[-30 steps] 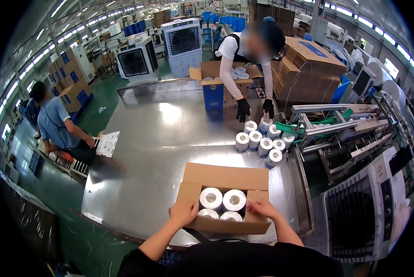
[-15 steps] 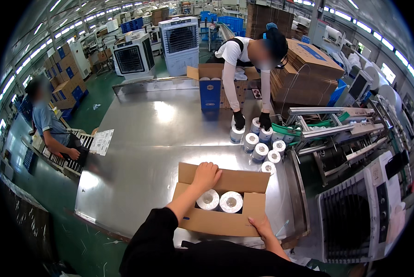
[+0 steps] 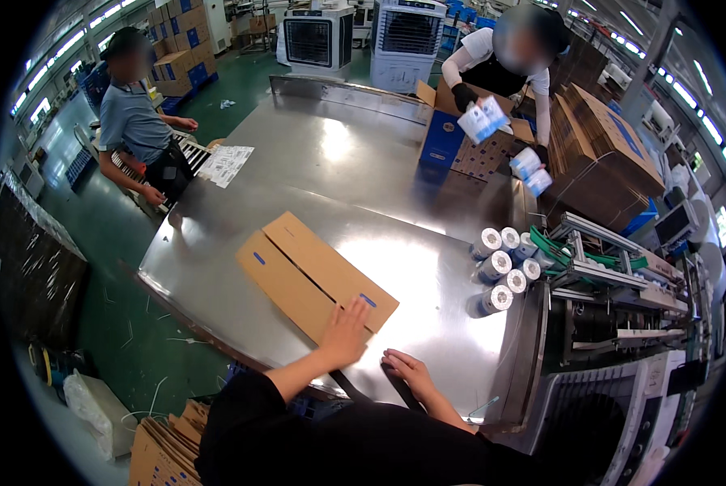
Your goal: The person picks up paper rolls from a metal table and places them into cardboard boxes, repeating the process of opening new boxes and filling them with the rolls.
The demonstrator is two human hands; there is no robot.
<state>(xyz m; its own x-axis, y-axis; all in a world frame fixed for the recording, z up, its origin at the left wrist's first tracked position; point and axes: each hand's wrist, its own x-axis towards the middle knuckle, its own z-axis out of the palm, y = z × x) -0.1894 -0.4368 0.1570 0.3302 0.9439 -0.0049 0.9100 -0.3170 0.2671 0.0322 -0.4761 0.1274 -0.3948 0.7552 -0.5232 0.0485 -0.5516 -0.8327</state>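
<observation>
A brown cardboard box (image 3: 318, 271) sits at an angle on the metal table (image 3: 241, 182), its two top flaps folded down with a narrow gap between them. My left hand (image 3: 345, 334) lies on the box's near right end, fingers stretched out over the flap. Off the box, by the table's near edge, is my right hand (image 3: 409, 373), fingers extended and holding nothing I can see. Dark straps of my clothing hang beside it. The closed flaps hide the inside of the box.
Several white paper rolls (image 3: 499, 263) stand at the right by a conveyor (image 3: 598, 263). Across the table a co-worker holds wrapped rolls (image 3: 483, 121) over an open blue-and-brown carton (image 3: 460, 146). Another person (image 3: 140, 121) stands left by a roller conveyor and a paper sheet (image 3: 227, 164).
The box's flaps have come down over the rolls, and it has turned and shifted left. My right hand has let go of it. The co-worker has lifted rolls from the table.
</observation>
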